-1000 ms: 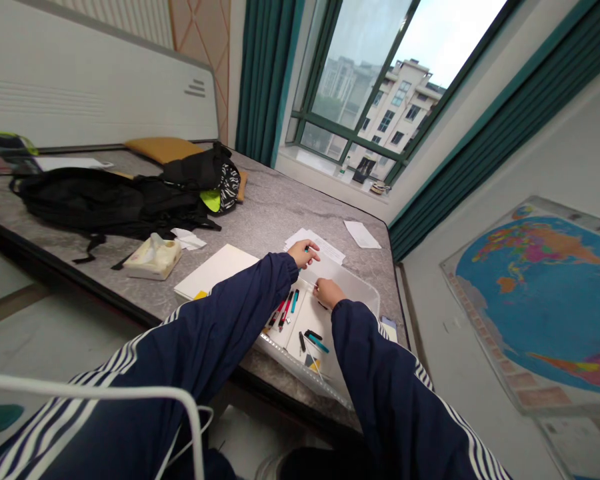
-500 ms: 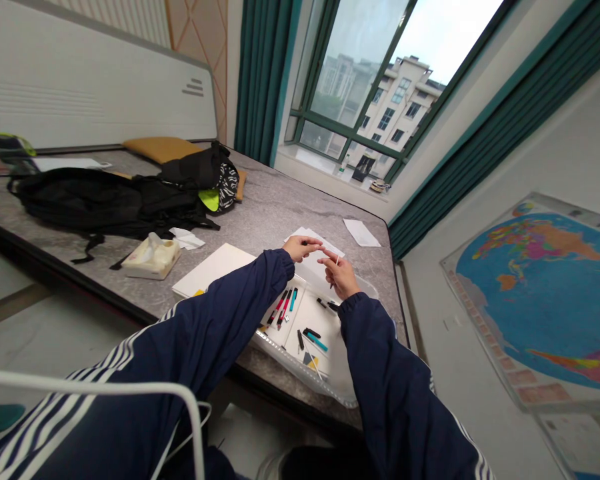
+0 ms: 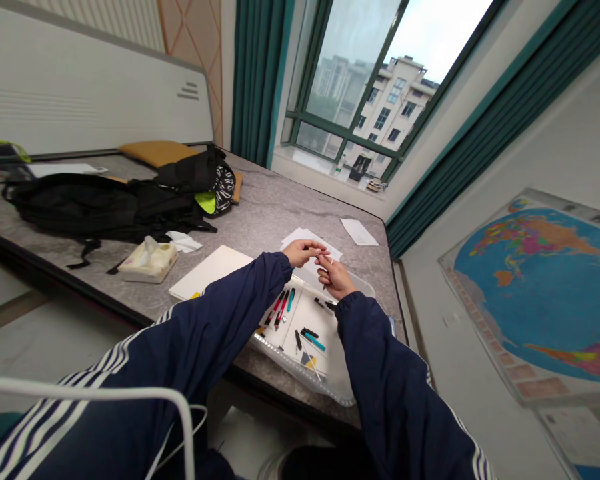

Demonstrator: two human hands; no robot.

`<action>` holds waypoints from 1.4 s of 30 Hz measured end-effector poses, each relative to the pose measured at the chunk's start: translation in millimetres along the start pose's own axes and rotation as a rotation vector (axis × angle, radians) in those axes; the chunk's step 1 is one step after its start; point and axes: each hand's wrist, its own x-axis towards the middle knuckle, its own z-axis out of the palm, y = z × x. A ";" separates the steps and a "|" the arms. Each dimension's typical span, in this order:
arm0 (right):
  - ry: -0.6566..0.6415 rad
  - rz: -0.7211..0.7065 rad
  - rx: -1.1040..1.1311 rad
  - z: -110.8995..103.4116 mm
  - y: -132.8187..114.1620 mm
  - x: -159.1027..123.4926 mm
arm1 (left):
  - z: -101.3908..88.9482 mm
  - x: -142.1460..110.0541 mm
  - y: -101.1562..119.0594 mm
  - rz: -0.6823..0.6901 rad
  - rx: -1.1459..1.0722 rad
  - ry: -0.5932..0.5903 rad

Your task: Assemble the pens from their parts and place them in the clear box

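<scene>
Navy-sleeved, the right hand (image 3: 336, 277) has curled its fingers in against the left hand (image 3: 304, 253), seemingly pinching a thin stick (image 3: 331, 261); the left's grip I cannot tell. Red pens (image 3: 281, 311) lie at seven o'clock, in the box (image 3: 307, 378); the work looks two-handed now.

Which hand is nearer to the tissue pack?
Left. The left hand is to the right of the tissue pack; the right hand is farther right, beyond the left one.

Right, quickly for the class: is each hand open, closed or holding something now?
Left hand: fingers bent; what it holds, if anything, cannot be told.
Right hand: partly closed, apparently holding a slim object, kind unclear.
</scene>
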 end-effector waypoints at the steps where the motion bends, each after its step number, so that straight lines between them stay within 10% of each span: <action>1: -0.010 0.009 0.007 0.0 -0.2 -0.8 | 0.4 -0.8 0.8 -0.003 0.004 -0.005; 8: -0.042 0.009 -0.002 0.3 -1.9 -2.2 | 0.4 -1.3 1.0 0.011 0.087 0.014; 17: 0.063 -0.045 -0.154 -5.7 1.0 3.3 | -12.1 14.7 0.6 -0.003 -0.012 0.401; 29: 0.090 -0.003 -0.171 -7.6 0.2 3.9 | -5.3 7.1 -1.3 0.049 0.019 0.278; 42: -0.194 0.139 -0.149 6.0 -4.2 -9.8 | -3.7 5.3 1.7 0.028 -0.074 0.255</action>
